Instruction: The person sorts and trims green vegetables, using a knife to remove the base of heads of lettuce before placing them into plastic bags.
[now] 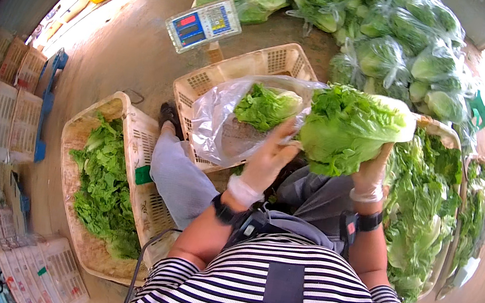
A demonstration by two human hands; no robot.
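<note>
A large green lettuce head [349,130] is held up in front of me, its pale base pointing right. My right hand [371,174], in a clear thin glove, grips it from below and the right side. My left hand [266,161], gloved too, is at the near right edge of a clear plastic bag [213,116], with fingers curled at its rim beside the raised lettuce's leaves. Inside the bag lies another lettuce head [268,106]. The bag rests spread in a beige plastic crate [243,61] between my legs.
A beige crate [138,136] of loose lettuce stands at my left, another lettuce-filled crate [448,201] at my right. Beyond the middle crate are a scale display [204,25] on a post and a heap of bagged lettuce [388,54]. Stacked crates [2,100] line the far left.
</note>
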